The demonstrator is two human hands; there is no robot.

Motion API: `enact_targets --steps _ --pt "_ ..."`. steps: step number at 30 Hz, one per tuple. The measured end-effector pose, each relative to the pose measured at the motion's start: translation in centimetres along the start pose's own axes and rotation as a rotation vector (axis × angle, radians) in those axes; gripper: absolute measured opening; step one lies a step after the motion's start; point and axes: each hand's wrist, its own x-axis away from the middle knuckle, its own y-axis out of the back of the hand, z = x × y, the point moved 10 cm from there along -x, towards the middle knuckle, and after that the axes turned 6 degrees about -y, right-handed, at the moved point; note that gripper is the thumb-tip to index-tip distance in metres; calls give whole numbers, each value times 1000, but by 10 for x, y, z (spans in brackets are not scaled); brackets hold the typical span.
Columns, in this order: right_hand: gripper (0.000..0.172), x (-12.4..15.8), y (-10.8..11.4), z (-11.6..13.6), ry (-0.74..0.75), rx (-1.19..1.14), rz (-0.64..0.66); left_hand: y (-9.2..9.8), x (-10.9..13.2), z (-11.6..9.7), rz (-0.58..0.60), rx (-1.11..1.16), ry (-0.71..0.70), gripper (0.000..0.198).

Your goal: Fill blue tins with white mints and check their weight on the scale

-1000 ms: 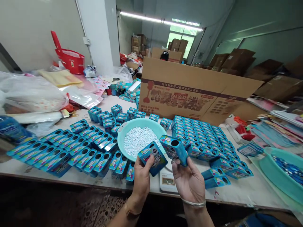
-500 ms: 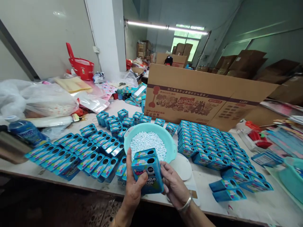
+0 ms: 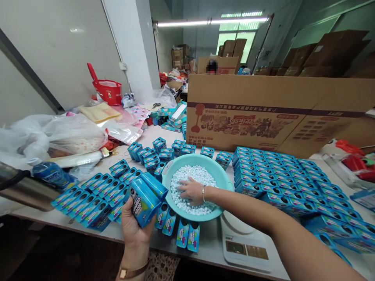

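Observation:
My left hand (image 3: 136, 230) is wrapped around two blue printed candy boxes (image 3: 143, 201), side by side and tilted, left of the bowl. My right hand (image 3: 191, 190) reaches into a turquoise plastic bowl (image 3: 227, 183), its fingers spread and partly sunk among small white candies (image 3: 183, 175). Two more blue boxes (image 3: 187, 236) stand at the table's front edge, just below the bowl. A white kitchen scale (image 3: 249, 259) sits to the right, partly under my right forearm.
Rows of blue boxes (image 3: 93, 210) stand on the left, and a large block of them (image 3: 281, 179) on the right. Behind stands a big cardboard carton (image 3: 263, 91). Plastic bags (image 3: 67, 128), a blue bottle (image 3: 54, 173) and a metal flask (image 3: 29, 195) crowd the left side.
My right hand has left the boxes and moved into the bowl of candies. The boxes in my left hand are now farther left and more tilted. The view has shifted slightly.

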Motion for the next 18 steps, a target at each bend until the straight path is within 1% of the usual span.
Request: enact_targets --steps 3,4,5,6,8,9,10,11,12,14,15,16,18 --pt "26 8 3 -42 -247 89 53 12 -1 5 57 -43 30 30" --pt "23 7 7 -49 -302 108 53 16 -1 5 74 -56 30 33" --pt "22 3 12 -49 -307 117 32 19 -2 5 89 -67 28 36" --pt "22 -5 17 -40 -256 114 -8 21 -3 6 108 -79 28 38" --pt "26 -23 23 -12 -82 83 -90 19 -4 9 148 -97 31 40" --pt "29 -31 24 -2 -28 63 -114 17 -5 11 156 -107 29 39" --pt "32 -37 22 1 -21 46 -119 14 -5 11 150 -119 23 38" --pt "34 -41 20 -3 -62 29 -109 11 -6 10 132 -135 14 37" --pt "34 -41 18 -14 -147 -5 -90 7 -6 7 108 -158 3 38" --pt "29 -27 15 -46 -358 -115 -55 -9 -5 -3 84 -231 -14 48" --pt "26 -15 15 -61 -453 -179 -44 -23 -5 -9 106 -293 -22 56" --pt "25 1 15 -75 -536 -241 -48 -40 -6 -14 160 -377 -34 65" --pt "27 35 18 -97 -672 -328 -104 -84 -9 -21 338 -619 -106 82"
